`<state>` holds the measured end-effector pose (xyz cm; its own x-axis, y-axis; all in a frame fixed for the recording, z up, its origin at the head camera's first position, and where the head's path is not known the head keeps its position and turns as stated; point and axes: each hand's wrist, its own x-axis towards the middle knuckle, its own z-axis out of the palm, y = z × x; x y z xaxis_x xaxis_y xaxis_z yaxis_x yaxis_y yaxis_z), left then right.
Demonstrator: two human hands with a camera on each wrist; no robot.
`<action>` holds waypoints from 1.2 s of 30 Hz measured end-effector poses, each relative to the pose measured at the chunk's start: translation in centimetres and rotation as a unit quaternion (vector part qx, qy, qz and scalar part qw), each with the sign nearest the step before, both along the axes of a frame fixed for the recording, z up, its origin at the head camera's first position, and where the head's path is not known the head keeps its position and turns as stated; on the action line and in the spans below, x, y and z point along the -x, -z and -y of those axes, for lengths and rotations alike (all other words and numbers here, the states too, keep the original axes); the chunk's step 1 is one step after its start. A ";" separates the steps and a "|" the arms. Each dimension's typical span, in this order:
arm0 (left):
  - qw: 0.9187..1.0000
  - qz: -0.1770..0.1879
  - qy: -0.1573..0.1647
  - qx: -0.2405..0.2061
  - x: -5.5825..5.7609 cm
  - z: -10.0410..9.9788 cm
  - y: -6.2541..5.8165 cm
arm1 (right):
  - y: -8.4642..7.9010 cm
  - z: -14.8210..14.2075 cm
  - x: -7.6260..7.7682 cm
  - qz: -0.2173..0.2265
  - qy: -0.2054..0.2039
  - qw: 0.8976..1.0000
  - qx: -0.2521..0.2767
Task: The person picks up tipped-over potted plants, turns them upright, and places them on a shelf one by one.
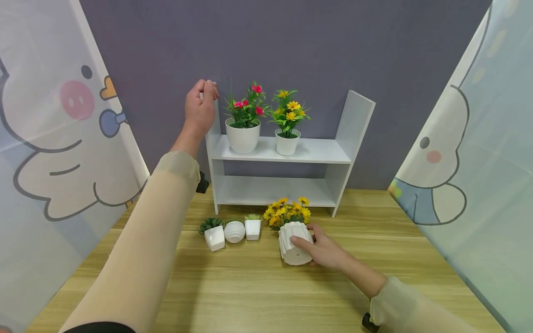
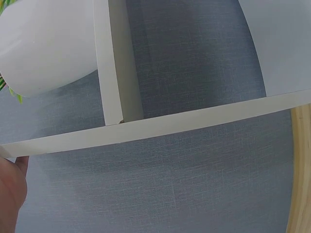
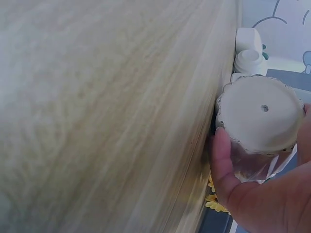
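Observation:
My left hand (image 1: pixel 201 107) grips the top of the left side panel of a white two-tier shelf (image 1: pixel 283 159). In the left wrist view, part of that hand (image 2: pixel 10 191) shows at the panel's end (image 2: pixel 73 144). Around a ribbed white flowerpot (image 1: pixel 294 243) with yellow flowers (image 1: pixel 287 212), my right hand (image 1: pixel 326 249) has its thumb and fingers. The pot is tilted, its flowers leaning towards the shelf. Its scalloped base (image 3: pixel 260 114), with a small hole, faces the right wrist camera.
On the upper shelf stand a white pot with red flowers (image 1: pixel 243 138) and a smaller one with yellow flowers (image 1: pixel 287 143). Left of the right hand, three small succulent pots (image 1: pixel 234 231) lie tipped on the wooden table (image 1: pixel 250 296). Cartoon-printed curtains (image 1: pixel 54 101) flank both sides.

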<state>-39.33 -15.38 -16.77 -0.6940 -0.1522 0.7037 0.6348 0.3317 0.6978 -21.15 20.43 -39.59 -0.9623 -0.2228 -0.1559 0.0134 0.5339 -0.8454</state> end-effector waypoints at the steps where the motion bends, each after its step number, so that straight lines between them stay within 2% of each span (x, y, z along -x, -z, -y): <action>1: 1.000 -0.001 -0.001 0.001 0.0 0.0 0.0 | 0.0 0.0 -0.1 0.000 0.003 1.000 0.001; 7: 1.000 -0.019 -0.001 -0.004 0.1 -0.1 -0.1 | -0.2 0.1 -0.6 -0.010 0.014 1.000 0.000; 36: 1.000 -0.005 -0.005 0.008 0.1 0.0 0.0 | 0.7 -1.4 -1.7 -0.055 0.006 0.997 0.045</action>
